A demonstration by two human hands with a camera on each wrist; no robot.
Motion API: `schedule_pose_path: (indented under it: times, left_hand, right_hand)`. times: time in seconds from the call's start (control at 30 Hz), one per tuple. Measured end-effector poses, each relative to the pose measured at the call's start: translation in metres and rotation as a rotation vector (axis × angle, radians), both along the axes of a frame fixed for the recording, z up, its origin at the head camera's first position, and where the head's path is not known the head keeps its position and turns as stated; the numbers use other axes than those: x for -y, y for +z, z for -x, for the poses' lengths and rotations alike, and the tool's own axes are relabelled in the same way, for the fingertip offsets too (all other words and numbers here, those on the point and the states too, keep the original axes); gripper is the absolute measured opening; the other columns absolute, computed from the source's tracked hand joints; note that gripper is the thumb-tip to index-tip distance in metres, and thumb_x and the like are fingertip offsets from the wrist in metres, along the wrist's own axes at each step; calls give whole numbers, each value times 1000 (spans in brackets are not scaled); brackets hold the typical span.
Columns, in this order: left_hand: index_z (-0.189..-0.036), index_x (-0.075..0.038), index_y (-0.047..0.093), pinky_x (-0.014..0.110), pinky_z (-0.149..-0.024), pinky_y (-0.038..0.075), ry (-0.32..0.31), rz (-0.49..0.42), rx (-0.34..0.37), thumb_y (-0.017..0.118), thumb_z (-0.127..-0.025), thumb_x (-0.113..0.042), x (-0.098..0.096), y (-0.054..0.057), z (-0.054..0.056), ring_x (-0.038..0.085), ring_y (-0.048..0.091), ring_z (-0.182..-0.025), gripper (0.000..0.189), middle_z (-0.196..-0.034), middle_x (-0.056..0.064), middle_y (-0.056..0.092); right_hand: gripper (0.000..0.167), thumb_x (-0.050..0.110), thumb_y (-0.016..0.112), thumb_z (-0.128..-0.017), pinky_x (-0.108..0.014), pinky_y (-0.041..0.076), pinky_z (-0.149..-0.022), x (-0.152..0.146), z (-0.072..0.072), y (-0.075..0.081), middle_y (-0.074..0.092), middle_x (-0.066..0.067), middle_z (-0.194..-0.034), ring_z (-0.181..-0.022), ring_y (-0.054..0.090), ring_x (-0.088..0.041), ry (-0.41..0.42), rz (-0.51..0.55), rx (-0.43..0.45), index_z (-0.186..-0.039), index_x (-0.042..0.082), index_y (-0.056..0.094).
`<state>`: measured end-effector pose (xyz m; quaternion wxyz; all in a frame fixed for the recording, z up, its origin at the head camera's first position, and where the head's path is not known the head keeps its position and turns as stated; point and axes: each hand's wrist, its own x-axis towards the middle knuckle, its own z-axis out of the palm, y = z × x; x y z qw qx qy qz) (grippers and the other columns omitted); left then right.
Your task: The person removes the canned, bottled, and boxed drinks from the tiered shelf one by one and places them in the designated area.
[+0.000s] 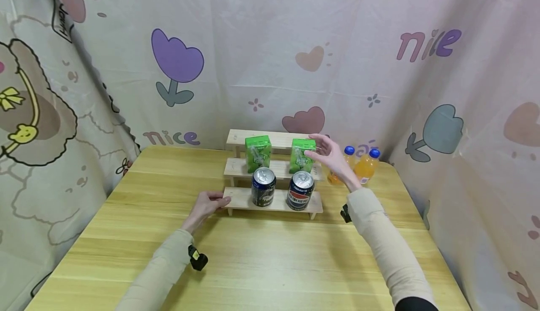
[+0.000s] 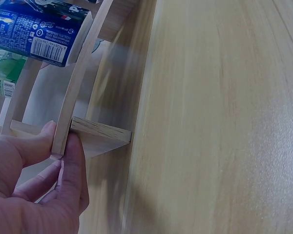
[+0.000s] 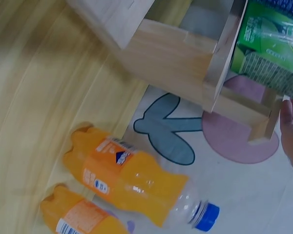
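My left hand [image 1: 209, 203] pinches the left end of the bottom step of a three-tier wooden stand [image 1: 241, 198]. The left wrist view shows the thumb on one side of the board and the fingers on the other. On the middle tier stand two green drink cartons, a left one [image 1: 258, 154] and a right one [image 1: 300, 156]. The right hand [image 1: 333, 156] holds the right carton near its top, thumb over the front face and fingers toward the back. In the right wrist view only part of this hand shows, beside the carton [image 3: 271, 53].
Two dark soda cans, one left [image 1: 263, 187] and one right [image 1: 300, 191], stand on the bottom step. Orange drink bottles [image 1: 366, 166] with blue caps stand right of the stand. A patterned curtain [image 1: 253, 44] hangs behind the wooden table [image 1: 270, 264].
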<state>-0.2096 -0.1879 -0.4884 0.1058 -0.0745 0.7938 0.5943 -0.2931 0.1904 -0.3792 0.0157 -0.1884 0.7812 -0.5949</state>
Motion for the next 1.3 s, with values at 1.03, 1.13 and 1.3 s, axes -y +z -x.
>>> schedule_pose_path:
  times: [1.03,1.13,1.3]
  left_hand:
    - [-125,15,60,30,-81,58,7,20,-6,71,-95,-19,-1,1,-1,10,66,-83,46,-115,26,71]
    - [-125,15,60,30,-81,58,7,24,-7,71,-95,-19,0,1,-1,10,66,-84,47,-115,26,71]
    - [-125,13,60,30,-83,58,11,44,0,71,-95,-20,-1,0,-1,10,66,-84,46,-118,28,69]
  right_hand:
    - [49,6,71,-93,-16,53,-86,19,6,-6,62,-21,-129,-100,63,-5,-68,21,-10,-138,3,54]
    - [48,5,71,-92,-17,53,-87,17,6,-6,66,-11,-123,-99,63,-4,-84,46,-14,-137,1,54]
    - [46,2,69,-93,-16,54,-85,10,1,-2,67,12,-108,-97,64,-3,-123,106,-20,-136,-2,55]
